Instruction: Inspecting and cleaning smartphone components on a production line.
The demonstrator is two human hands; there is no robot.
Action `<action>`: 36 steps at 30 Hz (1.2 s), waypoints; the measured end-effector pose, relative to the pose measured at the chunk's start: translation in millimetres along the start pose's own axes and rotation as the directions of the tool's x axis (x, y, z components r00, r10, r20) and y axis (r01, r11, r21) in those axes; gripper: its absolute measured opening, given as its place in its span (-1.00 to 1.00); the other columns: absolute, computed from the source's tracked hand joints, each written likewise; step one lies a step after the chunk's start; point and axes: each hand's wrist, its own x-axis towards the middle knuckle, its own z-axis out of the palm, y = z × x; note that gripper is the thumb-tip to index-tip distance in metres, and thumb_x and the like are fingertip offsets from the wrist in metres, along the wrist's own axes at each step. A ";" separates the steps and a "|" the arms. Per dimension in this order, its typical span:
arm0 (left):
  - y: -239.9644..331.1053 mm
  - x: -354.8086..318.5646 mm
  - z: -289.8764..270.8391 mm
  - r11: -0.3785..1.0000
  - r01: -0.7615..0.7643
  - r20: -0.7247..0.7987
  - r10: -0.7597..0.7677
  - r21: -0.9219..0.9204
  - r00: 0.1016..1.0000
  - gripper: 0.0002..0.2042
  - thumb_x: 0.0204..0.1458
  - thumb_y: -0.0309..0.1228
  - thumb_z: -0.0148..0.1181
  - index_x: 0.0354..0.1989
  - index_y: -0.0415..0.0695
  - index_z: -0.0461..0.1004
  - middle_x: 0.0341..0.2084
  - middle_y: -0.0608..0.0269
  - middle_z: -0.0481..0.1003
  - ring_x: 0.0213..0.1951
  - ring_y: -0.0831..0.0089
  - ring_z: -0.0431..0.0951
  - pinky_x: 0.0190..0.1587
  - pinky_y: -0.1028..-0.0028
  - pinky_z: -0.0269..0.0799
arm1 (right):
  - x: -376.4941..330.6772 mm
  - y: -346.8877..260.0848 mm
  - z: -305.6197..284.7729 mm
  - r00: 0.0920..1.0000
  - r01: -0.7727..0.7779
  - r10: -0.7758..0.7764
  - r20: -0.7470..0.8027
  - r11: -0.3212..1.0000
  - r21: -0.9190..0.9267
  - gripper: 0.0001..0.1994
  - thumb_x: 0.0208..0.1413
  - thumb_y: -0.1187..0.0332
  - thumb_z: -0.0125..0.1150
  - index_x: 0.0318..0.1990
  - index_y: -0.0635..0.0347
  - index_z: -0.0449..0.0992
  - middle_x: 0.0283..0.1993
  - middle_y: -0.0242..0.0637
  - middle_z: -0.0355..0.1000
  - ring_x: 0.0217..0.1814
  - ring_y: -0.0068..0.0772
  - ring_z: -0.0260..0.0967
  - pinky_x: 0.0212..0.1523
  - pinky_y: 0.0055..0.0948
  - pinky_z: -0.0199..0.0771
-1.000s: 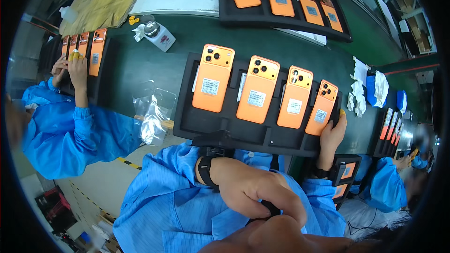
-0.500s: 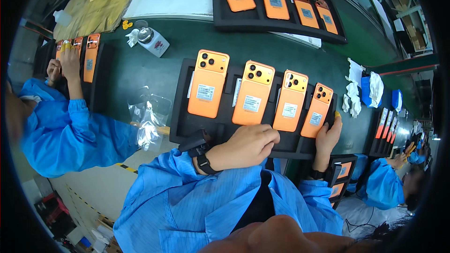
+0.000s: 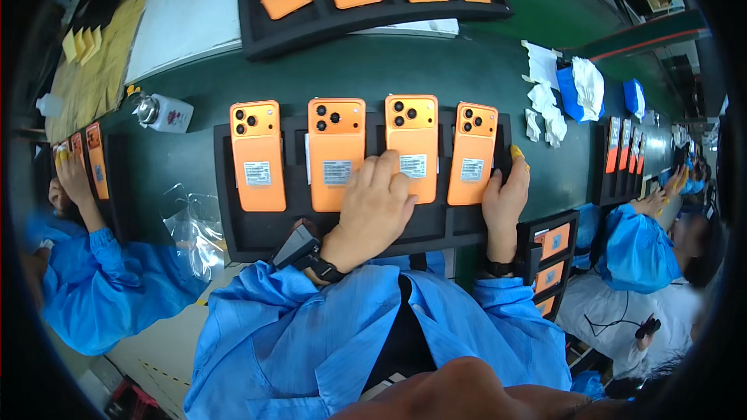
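Head view: left hand [image 3: 373, 210] is spread flat on middle orange phones [image 3: 337, 152], long axes pointing up-frame; right hand [image 3: 504, 198] is clasped on black tray [image 3: 233, 225] edge at right.

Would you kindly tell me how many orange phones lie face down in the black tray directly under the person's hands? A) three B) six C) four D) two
C: four orange phones lie side by side in the black tray, with the left hand resting over the middle two and the right hand at the tray's right end.
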 end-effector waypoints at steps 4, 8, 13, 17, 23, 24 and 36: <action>-3.0 2.5 4.5 1.000 -0.020 -0.019 0.019 -0.007 1.000 -0.71 -0.14 -0.40 0.39 -0.30 -0.22 0.43 0.08 -0.09 0.34 -0.01 -0.03 0.39 0.03 0.13 0.36 | 0.1 -2.2 -5.1 0.998 -0.054 0.054 0.017 0.998 0.010 -0.54 0.06 0.58 0.04 0.18 0.41 0.32 0.04 0.19 0.38 0.08 0.24 0.30 0.08 0.00 0.33; -0.9 5.7 5.9 1.000 -0.011 -0.035 0.011 0.013 0.999 -0.73 -0.14 -0.43 0.38 -0.34 -0.23 0.41 0.06 -0.12 0.35 -0.04 -0.05 0.40 0.00 0.12 0.36 | 1.1 -0.5 -3.9 0.999 -0.044 0.044 0.003 0.999 0.007 -0.54 0.07 0.56 0.06 0.18 0.41 0.32 0.06 0.18 0.39 0.11 0.24 0.30 0.10 0.00 0.33; 4.0 7.0 6.0 1.000 0.009 -0.059 -0.008 0.016 0.998 -0.78 -0.14 -0.49 0.35 -0.40 -0.24 0.40 0.06 -0.13 0.36 -0.04 -0.09 0.39 0.00 0.10 0.35 | 0.7 2.9 -1.5 0.995 -0.095 0.094 0.025 0.995 0.009 -0.55 0.09 0.51 0.09 0.18 0.41 0.32 0.04 0.21 0.38 0.13 0.25 0.30 0.13 0.00 0.33; 14.9 6.3 12.2 0.999 -0.020 -0.069 0.023 0.044 0.997 -0.75 -0.14 -0.47 0.37 -0.36 -0.26 0.40 0.11 -0.18 0.33 0.00 -0.13 0.37 0.03 0.08 0.35 | -1.0 -0.1 -2.8 0.995 -0.101 0.100 0.026 0.994 0.028 -0.53 0.10 0.48 0.11 0.19 0.42 0.31 0.04 0.21 0.37 0.13 0.25 0.29 0.12 0.01 0.34; 31.4 9.3 26.7 0.976 0.028 -0.035 -0.021 0.217 0.999 -0.55 -0.20 -0.30 0.47 -0.24 -0.34 0.41 0.22 -0.34 0.20 0.08 -0.31 0.29 0.09 -0.01 0.34 | -6.2 -6.2 -6.9 0.994 0.021 -0.017 -0.112 0.999 0.039 -0.55 0.12 0.42 0.17 0.17 0.40 0.36 0.07 0.17 0.37 0.11 0.22 0.27 0.11 0.01 0.31; 30.9 9.5 30.1 0.969 0.035 -0.044 -0.025 0.246 0.999 -0.52 -0.21 -0.28 0.48 -0.23 -0.36 0.41 0.23 -0.35 0.19 0.10 -0.35 0.28 0.10 -0.02 0.34 | -6.5 -10.4 -8.2 0.979 0.135 -0.126 -0.161 0.990 0.046 -0.55 0.11 0.41 0.19 0.16 0.40 0.37 0.08 0.15 0.37 0.11 0.21 0.27 0.12 0.00 0.29; 21.7 23.3 37.6 0.979 0.045 -0.146 -0.016 0.198 0.989 -0.56 -0.28 -0.48 0.32 -0.19 -0.38 0.32 0.23 -0.48 0.12 0.11 -0.37 0.26 0.16 -0.04 0.30 | -18.4 -53.6 15.5 0.993 0.102 -0.103 0.065 0.995 0.013 -0.32 -0.15 0.41 0.33 0.18 0.46 0.24 0.09 0.35 0.27 0.21 0.43 0.12 0.22 0.19 0.16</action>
